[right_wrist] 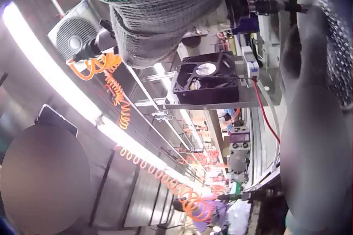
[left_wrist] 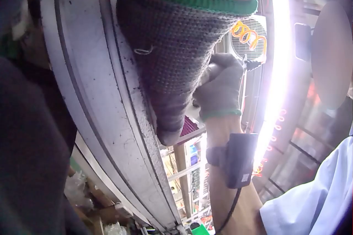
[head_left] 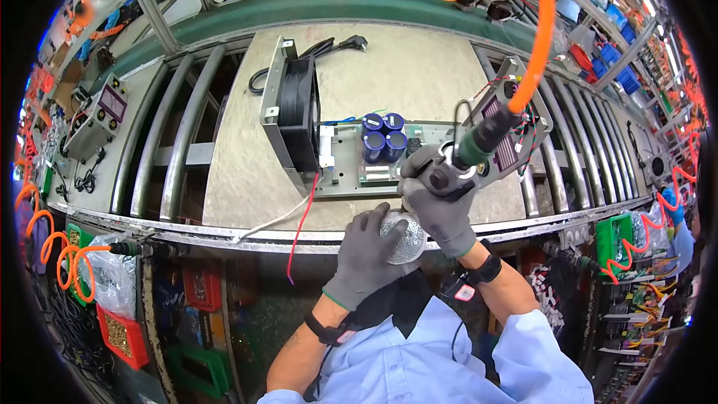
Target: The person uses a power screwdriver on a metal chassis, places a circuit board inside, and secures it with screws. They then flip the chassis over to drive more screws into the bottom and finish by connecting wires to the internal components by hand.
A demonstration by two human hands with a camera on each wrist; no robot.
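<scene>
Head view gives me the big pale board (head_left: 426,67) beyond both gloved hands, carrying the metal chassis (head_left: 345,157), flat and grey, beyond the right-hand grip and mostly to its left. A square black fan (head_left: 301,108) stands upright on the chassis, farther left. The right hand (head_left: 443,213), in grey knit with a green cuff, has its fingers wrapped round the dark, green-banded driver (head_left: 474,148). Nearer the person, the left hand (head_left: 365,258) grips a round silvery dish (head_left: 407,242) (pebbly contents or pebbly surface, I can't tell). Four glossy blue capacitors (head_left: 373,144), squat cylinders, sit just beyond the right grip.
</scene>
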